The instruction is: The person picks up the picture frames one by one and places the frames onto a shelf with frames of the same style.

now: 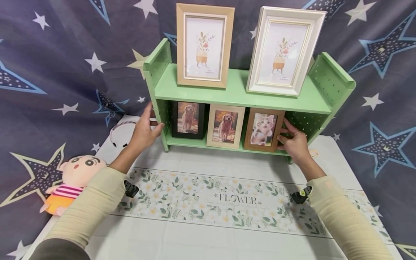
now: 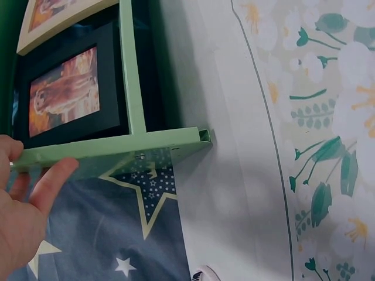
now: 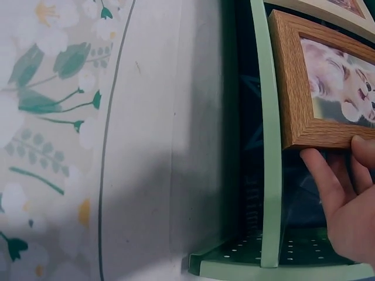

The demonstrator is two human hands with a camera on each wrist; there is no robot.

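Note:
At the right end of the lower shelf, my right hand (image 1: 295,144) pinches the brown wooden photo frame (image 1: 247,139) with a kitten picture. In the right wrist view its thumb lies on the front border and its fingers sit along the side edge. My left hand (image 1: 144,130) rests against the left side panel of the green shelf (image 1: 240,104), fingers fairly straight and thumb at the front edge. Left of the kitten frame stand a cream photo frame (image 1: 209,126) and a black photo frame (image 1: 174,121), both with dog pictures.
On the upper shelf stand a tan frame (image 1: 181,47) and a white frame (image 1: 255,47) with plant prints. A plush doll (image 1: 79,173) sits at the left. A headband-like loop (image 1: 112,135) lies behind my left forearm. A flower-print runner (image 1: 195,202) crosses the white table (image 1: 182,242).

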